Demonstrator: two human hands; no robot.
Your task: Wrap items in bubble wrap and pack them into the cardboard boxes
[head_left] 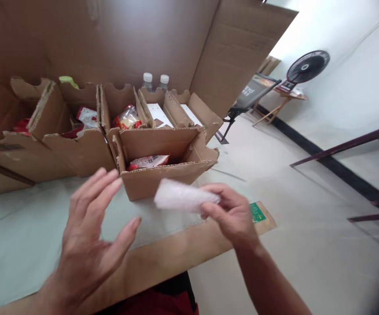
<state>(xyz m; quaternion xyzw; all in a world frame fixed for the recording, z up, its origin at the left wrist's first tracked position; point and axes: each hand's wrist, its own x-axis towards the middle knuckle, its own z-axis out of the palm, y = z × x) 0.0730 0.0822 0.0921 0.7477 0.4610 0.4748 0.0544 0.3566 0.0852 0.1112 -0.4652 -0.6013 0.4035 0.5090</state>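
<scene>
My right hand (230, 212) pinches a small white packet (183, 199), blurred by motion, just in front of an open cardboard box (163, 175). That box holds a red-and-white snack packet (148, 162). My left hand (92, 223) hovers to the left of the white packet with its fingers spread and holds nothing. Both hands are above a pale green table surface (19, 236) with a brown cardboard front edge.
Several more open cardboard boxes (78, 148) with snack packets stand behind and to the left. Two water bottles (155, 81) stand at the back against a tall cardboard wall (137, 39). A black fan (306, 66), a wooden stand and dark metal bars are on the floor to the right.
</scene>
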